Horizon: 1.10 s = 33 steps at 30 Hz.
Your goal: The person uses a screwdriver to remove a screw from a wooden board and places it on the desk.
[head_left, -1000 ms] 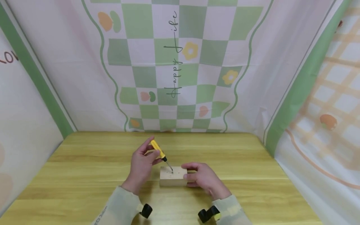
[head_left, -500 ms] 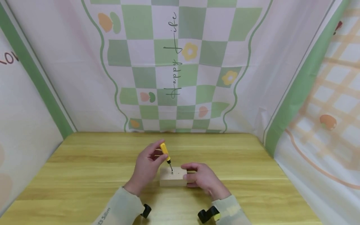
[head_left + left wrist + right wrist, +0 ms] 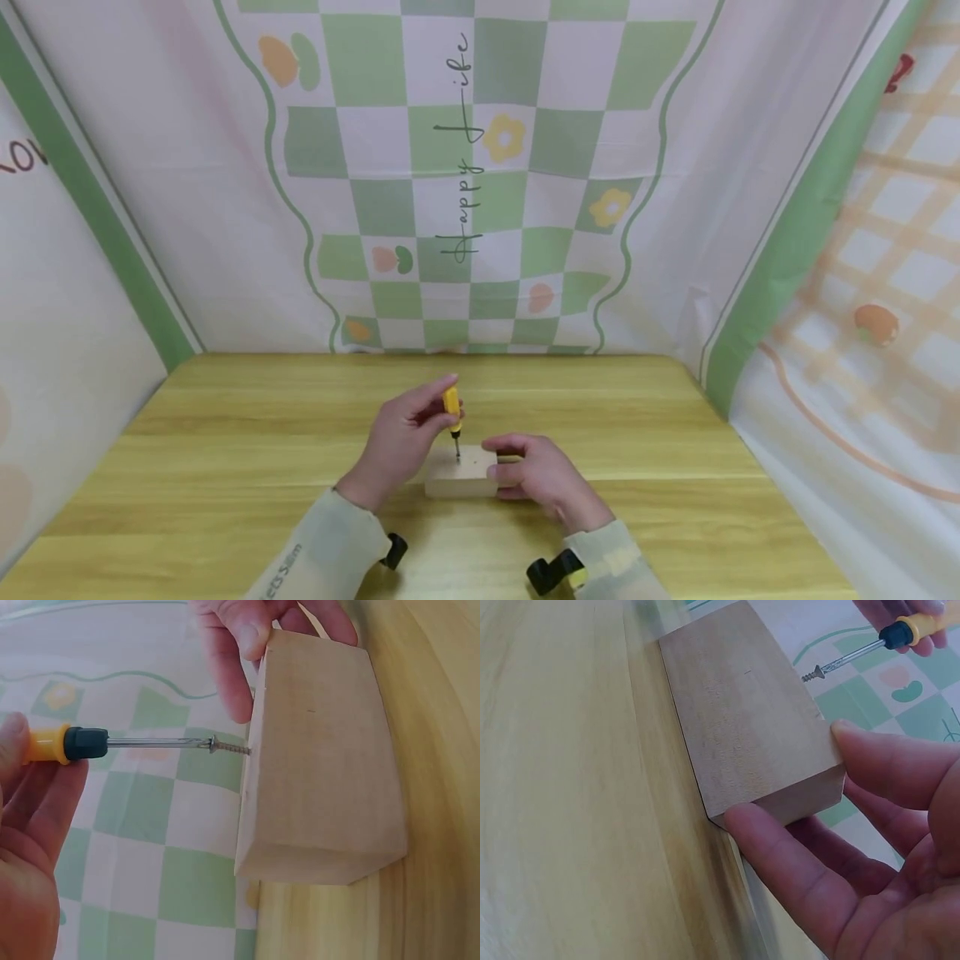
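A pale wooden block [image 3: 461,483] lies on the table, with small holes in its top. One screw [image 3: 231,747] stands upright in that top face, much of its thread still showing. My left hand [image 3: 401,437] grips the yellow handle of a screwdriver [image 3: 452,402], fingers and thumb around it. The screwdriver is nearly vertical, its tip at the screw head, as the left wrist view shows. My right hand [image 3: 543,475] holds the block's right end between thumb and fingers; in the right wrist view the thumb is at the top edge.
The wood-grain table [image 3: 262,442] stretches out around the block. Behind it hangs a green-and-white checked curtain [image 3: 442,200], with more printed cloth on both sides. Each sleeve carries a small black wrist device [image 3: 553,573].
The screwdriver has swung from a leftward tilt to nearly vertical, its tip staying at the screw. My left hand has moved right with it. The right hand and block have stayed put.
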Available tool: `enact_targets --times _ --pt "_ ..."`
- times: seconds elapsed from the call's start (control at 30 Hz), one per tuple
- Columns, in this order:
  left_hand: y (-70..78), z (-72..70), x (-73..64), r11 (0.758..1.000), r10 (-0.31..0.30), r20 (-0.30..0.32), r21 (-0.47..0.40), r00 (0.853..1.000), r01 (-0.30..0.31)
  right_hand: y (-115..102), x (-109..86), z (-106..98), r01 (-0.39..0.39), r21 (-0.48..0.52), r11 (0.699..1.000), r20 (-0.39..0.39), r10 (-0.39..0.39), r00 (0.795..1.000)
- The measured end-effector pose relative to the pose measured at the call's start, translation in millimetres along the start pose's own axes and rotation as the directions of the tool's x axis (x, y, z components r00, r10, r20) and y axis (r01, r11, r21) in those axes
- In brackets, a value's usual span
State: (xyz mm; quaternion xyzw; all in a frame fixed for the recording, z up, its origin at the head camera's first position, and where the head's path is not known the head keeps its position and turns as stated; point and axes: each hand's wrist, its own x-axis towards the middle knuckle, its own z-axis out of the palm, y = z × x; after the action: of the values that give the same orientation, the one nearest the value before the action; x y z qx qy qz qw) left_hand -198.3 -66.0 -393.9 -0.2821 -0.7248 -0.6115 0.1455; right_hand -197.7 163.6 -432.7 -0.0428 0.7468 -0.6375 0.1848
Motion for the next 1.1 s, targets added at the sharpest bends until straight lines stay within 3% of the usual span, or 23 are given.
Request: enact_targets --times 0.2,0.33,0.43,0.53,0.63,0.7,0.77,0.9,1.03,1.1 --pt "-0.3 3.5 0.8 0.987 0.097 -0.023 0.127 0.995 -0.093 0.2 0.7 0.4 -0.001 0.013 1.000 0.021 0.001 1.000" --pt "-0.8 6.1 -1.3 0.962 0.134 -0.066 0.248 0.989 -0.114 1.1 1.6 -0.1 -0.004 0.015 1.000 0.027 0.004 1.000" --pt "-3.0 6.5 -1.2 0.937 0.177 -0.051 0.314 0.983 -0.152 2.1 2.1 -0.9 -0.001 0.017 1.000 0.030 0.001 1.000" --pt "-2.2 3.6 0.4 0.933 0.175 0.023 0.315 0.984 -0.173 3.4 2.5 -1.8 0.002 0.018 1.000 0.034 -0.002 0.999" --pt "1.0 0.2 1.5 0.955 0.118 0.086 0.262 0.989 -0.136 4.1 2.6 -2.3 0.003 0.016 1.000 0.033 -0.003 0.999" --pt "2.1 -0.3 1.1 0.971 0.081 0.086 0.217 0.993 -0.098 3.9 2.4 -2.3 0.000 0.013 1.000 0.029 0.000 1.000" --pt "1.9 1.0 0.6 0.969 0.102 0.064 0.218 0.993 -0.114 3.5 2.2 -2.1 -0.002 0.011 1.000 0.026 0.001 1.000" --pt "2.8 7.6 -1.1 0.915 0.210 -0.006 0.354 0.978 -0.194 2.3 1.8 -1.7 -0.006 0.010 1.000 0.023 0.006 1.000" --pt "6.0 15.4 -3.9 0.843 0.269 -0.046 0.495 0.962 -0.212 1.3 1.6 -1.6 -0.008 0.011 1.000 0.021 0.007 1.000" --pt "6.1 18.4 -5.6 0.819 0.286 -0.047 0.531 0.957 -0.219 1.1 1.7 -1.7 -0.006 0.010 1.000 0.017 0.006 1.000"
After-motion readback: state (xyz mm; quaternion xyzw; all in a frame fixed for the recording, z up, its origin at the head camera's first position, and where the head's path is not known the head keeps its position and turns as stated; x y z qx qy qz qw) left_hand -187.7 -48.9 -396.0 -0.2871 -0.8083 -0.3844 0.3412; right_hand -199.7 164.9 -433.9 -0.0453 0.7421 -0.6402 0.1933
